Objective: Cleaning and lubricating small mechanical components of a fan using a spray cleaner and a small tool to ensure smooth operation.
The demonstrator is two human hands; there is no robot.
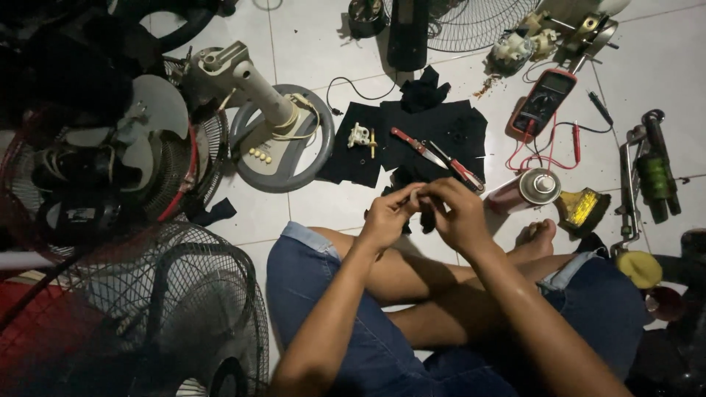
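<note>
Both hands meet above the crossed legs, fingertips pressed together around something small and dark: the left hand (386,217) pinches it from one side and the right hand (457,213) closes over it from the other. What the small part (427,217) is cannot be told, since the fingers hide nearly all of it; it sits right between the two sets of fingertips, off the floor.

In the head view, just beyond the grip lies a black cloth (412,136) on the tiled floor, with a red-handled knife (418,146) and a small pale fitting (358,135) on it. Farther out and to the right of the grip are a multimeter (543,101) with red leads and a spray can (523,191) lying on its side close to the person's foot. To the left of the grip stands a grey fan base (283,140), and nearer the person a wire fan guard (176,309).

The part looks easy to lose: if the pinch slackens it would likely fall onto the dark cloth or between the legs, where it would be hard to spot in this dim light. The knife lies close enough to catch a hand groping for it.
</note>
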